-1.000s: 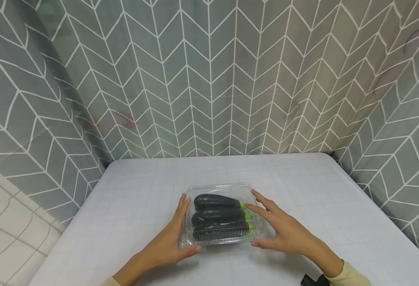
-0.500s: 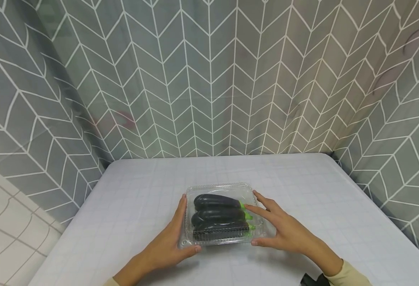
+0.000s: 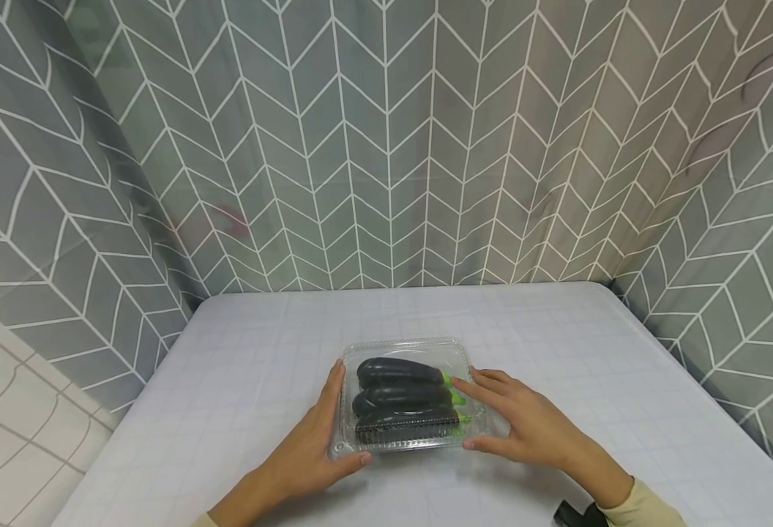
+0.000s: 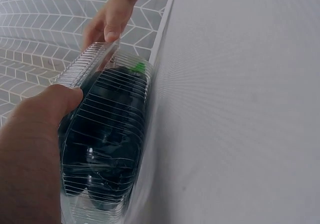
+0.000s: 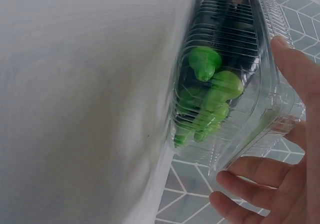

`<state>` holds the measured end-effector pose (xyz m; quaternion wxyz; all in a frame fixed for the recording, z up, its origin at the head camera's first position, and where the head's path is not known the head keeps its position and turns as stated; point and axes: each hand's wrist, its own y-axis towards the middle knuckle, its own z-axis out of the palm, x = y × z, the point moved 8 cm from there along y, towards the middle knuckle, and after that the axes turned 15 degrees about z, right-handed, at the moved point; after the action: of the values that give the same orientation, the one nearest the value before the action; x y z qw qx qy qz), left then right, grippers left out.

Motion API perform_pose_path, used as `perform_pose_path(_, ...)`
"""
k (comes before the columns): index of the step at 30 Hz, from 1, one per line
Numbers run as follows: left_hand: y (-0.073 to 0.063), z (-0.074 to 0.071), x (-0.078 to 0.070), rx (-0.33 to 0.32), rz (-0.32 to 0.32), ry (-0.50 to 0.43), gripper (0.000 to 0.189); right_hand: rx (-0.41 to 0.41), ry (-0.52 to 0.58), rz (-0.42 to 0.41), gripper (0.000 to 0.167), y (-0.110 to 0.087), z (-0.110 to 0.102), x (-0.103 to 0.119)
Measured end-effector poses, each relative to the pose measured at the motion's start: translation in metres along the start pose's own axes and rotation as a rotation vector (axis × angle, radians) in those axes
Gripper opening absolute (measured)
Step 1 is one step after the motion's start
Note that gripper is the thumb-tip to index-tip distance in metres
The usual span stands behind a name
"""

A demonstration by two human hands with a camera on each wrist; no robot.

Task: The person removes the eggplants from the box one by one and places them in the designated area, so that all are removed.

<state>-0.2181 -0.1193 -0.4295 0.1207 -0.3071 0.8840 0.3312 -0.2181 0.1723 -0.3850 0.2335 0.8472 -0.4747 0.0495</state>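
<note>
Several dark eggplants (image 3: 402, 399), green-stemmed, in clear box (image 3: 413, 348).

In wrist views, the ribbed container (image 4: 112, 116) blurs the eggplants (image 4: 97, 156); the head view's edge crops a black object (image 3: 582, 515).

Eggplants (image 3: 402, 397): near-black with pale highlights; a dark teal cast in the left wrist view
Stem ends (image 5: 227, 84): bright green, some more yellowish
Container (image 3: 456, 353): clear, colourless, striped with fine pale lines
Tablecloth (image 3: 281, 322): white, faintly bluish, with a barely visible grid
Curtain (image 3: 400, 161): grey, greenish to brownish in places, under white chevron lines; faint pinkish patch
Tiles (image 3: 11, 421): off-white, brownish joint lines
Sleeves (image 3: 646, 505): pale yellow-beige
Object by right sleeve (image 3: 580, 515): black
</note>
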Motion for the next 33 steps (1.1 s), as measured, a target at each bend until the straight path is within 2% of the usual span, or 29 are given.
perform_pose_path(16,0.001,0.001,-0.001,0.002,0.003,-0.026,0.124,-0.061,-0.122,-0.134,0.076,-0.002,-0.001,0.007)
perform_pose_path(23,0.001,0.001,-0.001,0.017,-0.015,-0.034,0.127,-0.105,-0.171,-0.203,0.073,-0.003,-0.003,0.013)
perform_pose_path(33,0.001,0.001,0.000,0.025,-0.021,-0.063,0.125,-0.128,-0.231,-0.284,0.069,-0.006,-0.003,0.019)
